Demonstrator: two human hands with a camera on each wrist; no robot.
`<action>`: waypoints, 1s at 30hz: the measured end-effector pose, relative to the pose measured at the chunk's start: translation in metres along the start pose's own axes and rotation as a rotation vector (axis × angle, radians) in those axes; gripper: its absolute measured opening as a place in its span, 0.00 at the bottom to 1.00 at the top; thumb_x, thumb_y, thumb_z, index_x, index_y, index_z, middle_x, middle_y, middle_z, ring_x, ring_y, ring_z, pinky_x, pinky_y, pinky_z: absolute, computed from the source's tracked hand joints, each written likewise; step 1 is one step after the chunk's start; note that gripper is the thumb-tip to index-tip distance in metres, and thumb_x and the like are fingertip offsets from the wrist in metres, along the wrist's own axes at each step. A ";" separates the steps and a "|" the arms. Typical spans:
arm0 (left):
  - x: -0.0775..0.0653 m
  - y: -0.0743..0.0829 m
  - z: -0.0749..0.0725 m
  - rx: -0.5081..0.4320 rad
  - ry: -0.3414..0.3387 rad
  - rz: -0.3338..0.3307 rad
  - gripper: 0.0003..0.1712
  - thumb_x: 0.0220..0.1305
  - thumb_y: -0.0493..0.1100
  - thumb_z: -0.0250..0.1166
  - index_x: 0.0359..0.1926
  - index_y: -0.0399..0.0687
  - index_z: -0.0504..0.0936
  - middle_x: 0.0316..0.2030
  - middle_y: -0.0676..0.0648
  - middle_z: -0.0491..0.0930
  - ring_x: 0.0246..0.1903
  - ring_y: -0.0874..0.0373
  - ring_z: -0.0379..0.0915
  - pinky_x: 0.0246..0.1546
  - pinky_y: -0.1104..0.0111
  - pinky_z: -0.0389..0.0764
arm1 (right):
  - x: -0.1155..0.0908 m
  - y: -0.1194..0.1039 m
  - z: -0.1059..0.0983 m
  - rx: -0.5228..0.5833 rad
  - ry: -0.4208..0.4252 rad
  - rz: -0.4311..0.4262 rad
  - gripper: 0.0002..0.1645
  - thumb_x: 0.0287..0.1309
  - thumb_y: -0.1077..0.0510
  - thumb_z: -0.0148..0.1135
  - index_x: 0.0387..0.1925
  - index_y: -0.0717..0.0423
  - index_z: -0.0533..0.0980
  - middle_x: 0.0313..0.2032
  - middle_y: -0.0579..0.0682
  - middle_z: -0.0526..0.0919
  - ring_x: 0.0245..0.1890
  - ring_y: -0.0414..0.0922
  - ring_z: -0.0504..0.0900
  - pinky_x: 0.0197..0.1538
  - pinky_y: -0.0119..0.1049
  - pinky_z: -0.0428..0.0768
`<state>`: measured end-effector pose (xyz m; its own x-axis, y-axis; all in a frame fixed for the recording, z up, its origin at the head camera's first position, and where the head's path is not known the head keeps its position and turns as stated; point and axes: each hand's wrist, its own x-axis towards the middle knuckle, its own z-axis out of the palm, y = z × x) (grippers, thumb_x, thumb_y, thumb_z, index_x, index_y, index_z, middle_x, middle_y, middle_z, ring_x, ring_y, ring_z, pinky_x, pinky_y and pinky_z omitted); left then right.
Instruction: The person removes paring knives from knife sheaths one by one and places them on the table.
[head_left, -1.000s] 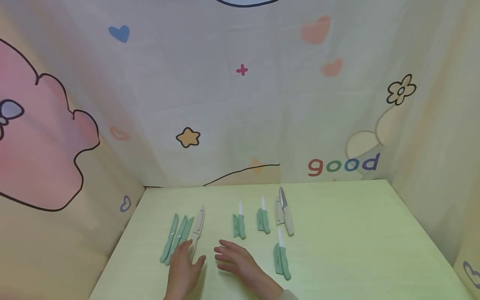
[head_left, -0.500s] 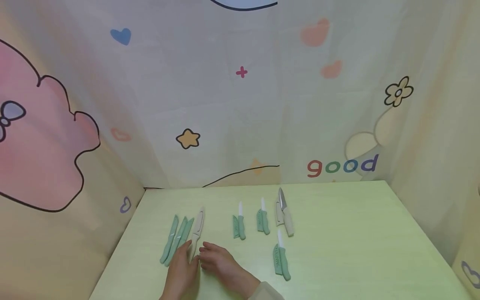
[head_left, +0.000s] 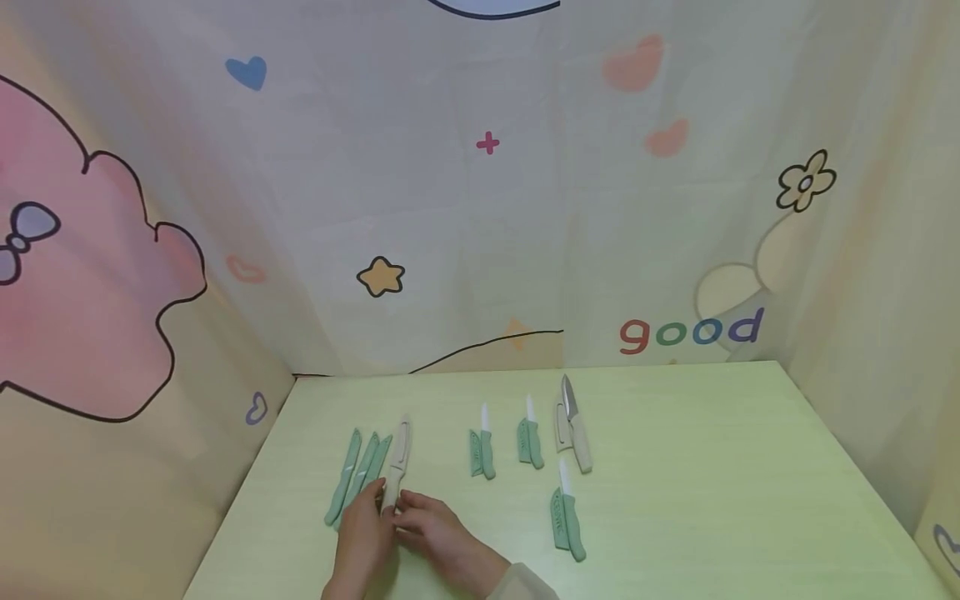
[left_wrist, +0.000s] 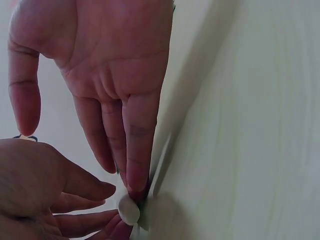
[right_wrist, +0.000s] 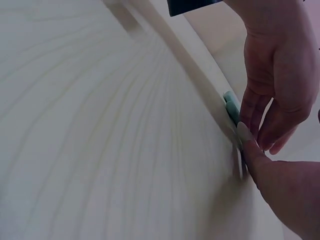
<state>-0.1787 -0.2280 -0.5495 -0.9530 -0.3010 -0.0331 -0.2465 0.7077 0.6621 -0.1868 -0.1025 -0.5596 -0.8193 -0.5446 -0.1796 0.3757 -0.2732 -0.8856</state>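
A beige knife in a beige sheath (head_left: 401,442) lies at the right end of a row, its handle toward me. My left hand (head_left: 362,533) holds the handle, index finger on its left side and thumb near the butt. The straight fingertips of my right hand (head_left: 442,537) touch the handle's right side; its palm faces left. In the left wrist view the rounded handle butt (left_wrist: 129,210) shows between the left hand (left_wrist: 35,185) and the right fingers (left_wrist: 137,140). In the right wrist view the left hand (right_wrist: 280,75) stands above the right hand (right_wrist: 295,195).
Green sheathed knives (head_left: 347,475) lie left of my left hand. Across the middle are unsheathed green knives (head_left: 486,454), (head_left: 534,442), (head_left: 572,525), each beside its green sheath. A bare beige knife (head_left: 577,433) lies with its sheath (head_left: 561,427) behind. Patterned curtains surround the table (head_left: 712,483).
My right hand has moved left, from apart from the beige knife to its handle. My left hand has drawn in round the handle. The other knives have not moved.
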 end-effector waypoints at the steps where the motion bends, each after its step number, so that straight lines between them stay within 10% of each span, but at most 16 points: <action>1: 0.001 0.000 0.000 -0.001 0.002 -0.002 0.26 0.62 0.32 0.60 0.62 0.30 0.70 0.55 0.29 0.75 0.55 0.40 0.69 0.55 0.42 0.74 | -0.001 -0.001 -0.001 -0.001 0.006 -0.001 0.40 0.56 0.65 0.56 0.66 0.78 0.53 0.67 0.72 0.57 0.65 0.55 0.61 0.67 0.54 0.66; 30: 0.006 0.005 -0.003 -0.292 0.003 -0.066 0.34 0.52 0.34 0.70 0.61 0.41 0.70 0.48 0.33 0.80 0.36 0.52 0.80 0.27 0.63 0.85 | -0.012 -0.006 -0.021 0.003 0.076 -0.078 0.34 0.55 0.67 0.58 0.63 0.76 0.63 0.60 0.69 0.71 0.46 0.54 0.80 0.52 0.43 0.82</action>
<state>-0.1850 -0.2282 -0.5437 -0.9361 -0.3421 -0.0815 -0.2464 0.4727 0.8461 -0.1881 -0.0782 -0.5612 -0.8765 -0.4599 -0.1421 0.3107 -0.3150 -0.8968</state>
